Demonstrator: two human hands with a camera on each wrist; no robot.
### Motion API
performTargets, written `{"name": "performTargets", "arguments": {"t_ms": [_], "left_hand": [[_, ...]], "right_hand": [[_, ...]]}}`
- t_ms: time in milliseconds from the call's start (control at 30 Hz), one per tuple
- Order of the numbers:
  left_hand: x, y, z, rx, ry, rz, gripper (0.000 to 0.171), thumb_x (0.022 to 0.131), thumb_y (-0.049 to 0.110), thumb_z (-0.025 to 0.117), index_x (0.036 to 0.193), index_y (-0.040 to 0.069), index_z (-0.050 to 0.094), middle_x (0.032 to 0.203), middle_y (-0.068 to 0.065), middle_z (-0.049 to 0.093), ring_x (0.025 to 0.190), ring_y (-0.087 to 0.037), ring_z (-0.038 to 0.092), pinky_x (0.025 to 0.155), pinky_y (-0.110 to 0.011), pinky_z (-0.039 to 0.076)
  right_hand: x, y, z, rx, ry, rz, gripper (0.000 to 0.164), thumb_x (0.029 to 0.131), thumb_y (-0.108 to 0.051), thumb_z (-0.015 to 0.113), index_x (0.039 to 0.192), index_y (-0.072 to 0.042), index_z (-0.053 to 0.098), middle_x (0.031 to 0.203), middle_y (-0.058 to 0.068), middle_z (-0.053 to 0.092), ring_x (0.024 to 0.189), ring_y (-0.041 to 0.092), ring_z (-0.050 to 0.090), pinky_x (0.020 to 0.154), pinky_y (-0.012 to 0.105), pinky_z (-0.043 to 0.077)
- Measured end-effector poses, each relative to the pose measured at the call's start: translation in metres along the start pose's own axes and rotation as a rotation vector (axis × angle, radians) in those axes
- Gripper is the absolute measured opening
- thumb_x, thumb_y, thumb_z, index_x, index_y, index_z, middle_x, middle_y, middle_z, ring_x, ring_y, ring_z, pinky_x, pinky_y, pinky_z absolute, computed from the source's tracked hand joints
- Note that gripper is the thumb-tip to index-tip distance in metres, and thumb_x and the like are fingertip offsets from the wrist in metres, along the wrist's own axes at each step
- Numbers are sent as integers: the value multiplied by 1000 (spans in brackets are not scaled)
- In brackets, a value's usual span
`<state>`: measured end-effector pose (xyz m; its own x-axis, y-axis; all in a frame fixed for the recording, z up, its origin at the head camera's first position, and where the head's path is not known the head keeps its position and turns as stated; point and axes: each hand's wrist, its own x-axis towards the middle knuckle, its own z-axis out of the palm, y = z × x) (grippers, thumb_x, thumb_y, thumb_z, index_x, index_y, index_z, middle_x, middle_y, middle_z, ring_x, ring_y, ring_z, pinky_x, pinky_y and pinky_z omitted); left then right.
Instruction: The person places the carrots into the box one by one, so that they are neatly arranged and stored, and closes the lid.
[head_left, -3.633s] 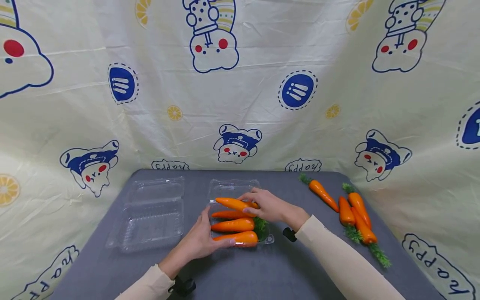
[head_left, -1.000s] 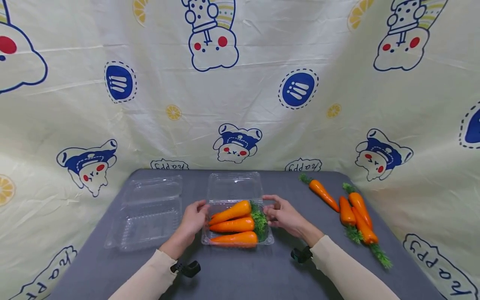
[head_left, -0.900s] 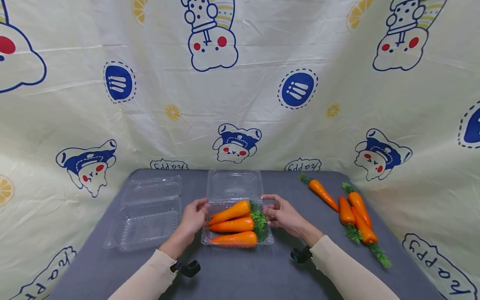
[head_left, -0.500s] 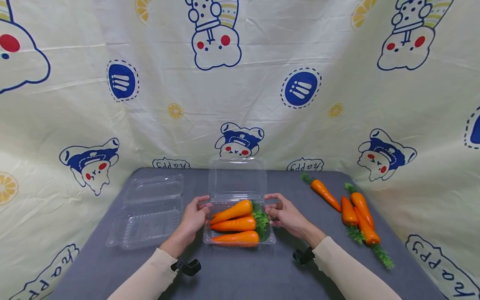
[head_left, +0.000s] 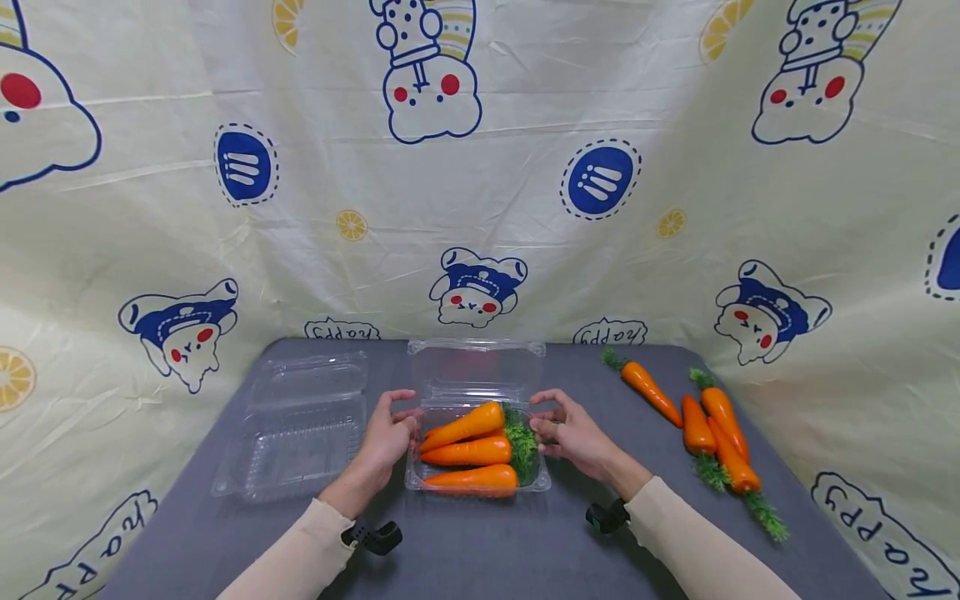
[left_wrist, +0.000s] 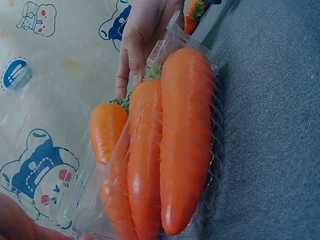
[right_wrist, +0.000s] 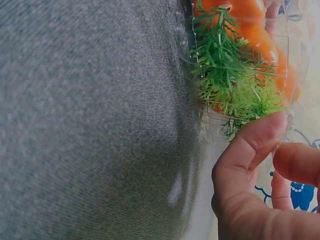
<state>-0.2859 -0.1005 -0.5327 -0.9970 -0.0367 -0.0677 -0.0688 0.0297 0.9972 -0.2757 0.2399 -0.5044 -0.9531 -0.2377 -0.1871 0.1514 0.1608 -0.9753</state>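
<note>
A clear plastic clamshell box [head_left: 534, 483] sits mid-table, holding several orange carrots [head_left: 467, 452] whose leafy green tops [head_left: 522, 443] point right. Its hinged lid [head_left: 476, 367] stands raised at the back, leaning toward me. My left hand [head_left: 386, 437] holds the box's left side near the hinge; in the left wrist view only part of that hand [left_wrist: 17, 222] shows, blurred. On the opposite side my right hand [head_left: 577, 433] pinches the edge between thumb and fingers. The right wrist view has the thumb [right_wrist: 265, 131] against the clear wall beside the greens.
To the left lies a second clear clamshell box [head_left: 303, 454], lid folded back, with no carrots in it. Several loose carrots [head_left: 723, 433] lie at the right of the grey table [head_left: 480, 554]. A printed curtain [head_left: 315, 108] hangs behind.
Both hands moved to the box's sides after the right hand let go of a carrot, now lying among the others. The lid has swung up from lying back and leans forward.
</note>
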Motion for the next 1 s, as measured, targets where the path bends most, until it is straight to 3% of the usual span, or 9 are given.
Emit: {"name": "performTargets", "arguments": {"t_ms": [133, 167, 267, 400, 500, 633, 733, 900, 1000], "left_hand": [[21, -21, -4, -31, 13, -10, 52, 104, -9, 60, 146, 20, 59, 129, -19, 78, 83, -28, 67, 67, -34, 61], [16, -13, -3, -16, 13, -15, 51, 105, -10, 59, 147, 18, 59, 131, -22, 77, 83, -29, 67, 69, -34, 61], [22, -18, -6, -7, 10, -31, 43, 109, -7, 62, 143, 20, 62, 127, -23, 75, 83, -32, 67, 70, -36, 62], [32, -34, -13, 13, 9, -13, 31, 109, 2, 68, 134, 21, 70, 126, -17, 74, 95, -29, 71, 76, -33, 65], [14, -20, -13, 77, 9, 14, 27, 112, 6, 61, 135, 12, 72, 129, -17, 72, 103, -28, 68, 80, -32, 62], [-27, 24, -6, 148, 13, -21, 32, 119, 11, 51, 143, 1, 69, 134, -23, 71, 109, -32, 68, 88, -36, 65], [-51, 47, -3, 232, -2, -28, 35, 120, 13, 53, 147, -2, 68, 144, -26, 71, 121, -36, 71, 100, -44, 67], [-68, 57, -4, 384, -48, 71, 43, 112, 8, 60, 152, -4, 66, 149, -30, 71, 133, -46, 73, 111, -60, 64], [-73, 56, -6, 420, -68, 107, 47, 109, 5, 63, 155, -2, 65, 150, -31, 71, 132, -48, 75, 108, -61, 65]], "right_hand": [[1, 0, 0, 5, 4, -4, 42, 121, -12, 64, 159, -9, 46, 126, 12, 66, 96, 23, 63, 81, 30, 66], [1, 0, 0, 8, 1, -6, 42, 121, -12, 63, 158, -10, 46, 125, 12, 66, 97, 23, 63, 81, 30, 66], [1, 0, 0, 7, 7, -5, 38, 121, -10, 63, 155, -10, 47, 124, 12, 65, 98, 24, 64, 82, 30, 66], [-1, 2, 1, -13, 21, -8, 33, 120, -7, 61, 150, -10, 49, 126, 13, 62, 100, 25, 64, 84, 33, 64], [-2, 3, 2, -20, 26, -12, 28, 120, -7, 60, 147, -9, 50, 129, 14, 62, 100, 26, 62, 83, 34, 59], [-4, 2, 2, -19, 16, -11, 25, 121, -9, 59, 144, -7, 51, 126, 12, 62, 97, 24, 61, 84, 34, 59], [-6, 0, 0, -24, 9, 2, 24, 123, -10, 56, 146, -4, 53, 126, 12, 63, 98, 23, 65, 88, 33, 63], [-14, -4, -5, -37, 9, 9, 29, 125, -14, 49, 149, 0, 54, 133, 15, 62, 103, 24, 69, 91, 33, 67], [-19, -5, -7, -44, 1, 5, 33, 125, -17, 50, 152, 1, 53, 138, 17, 63, 104, 24, 70, 92, 33, 68]]}}
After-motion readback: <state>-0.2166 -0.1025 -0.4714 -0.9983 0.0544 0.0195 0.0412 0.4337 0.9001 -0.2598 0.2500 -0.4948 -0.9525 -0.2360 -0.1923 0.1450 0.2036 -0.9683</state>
